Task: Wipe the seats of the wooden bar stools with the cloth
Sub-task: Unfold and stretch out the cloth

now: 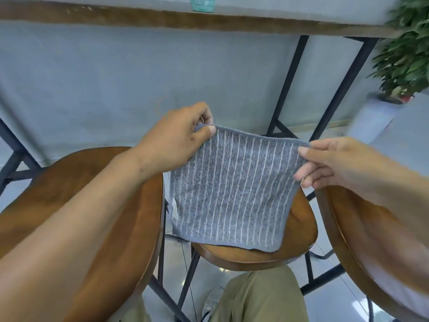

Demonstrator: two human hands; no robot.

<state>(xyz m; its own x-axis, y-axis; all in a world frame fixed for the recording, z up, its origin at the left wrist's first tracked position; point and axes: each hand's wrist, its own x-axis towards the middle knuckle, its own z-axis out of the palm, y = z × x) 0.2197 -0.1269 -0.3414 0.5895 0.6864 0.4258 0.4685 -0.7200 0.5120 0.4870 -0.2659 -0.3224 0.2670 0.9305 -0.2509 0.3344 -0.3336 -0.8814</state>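
A grey cloth (232,189) with pale stripes hangs spread out in the air between my hands. My left hand (176,138) pinches its upper left corner. My right hand (334,163) pinches its upper right corner. The cloth's lower edge hangs just over the round wooden seat of the middle stool (299,231), whether it touches I cannot tell. A second wooden stool seat (76,187) lies under my left forearm. A third stool seat (362,231) lies under my right forearm.
A wooden counter edge (209,22) on black metal legs (287,84) runs along the top, with a grey wall below it. A potted plant (404,56) stands at the right. My legs in khaki trousers (257,298) are below, on a tiled floor.
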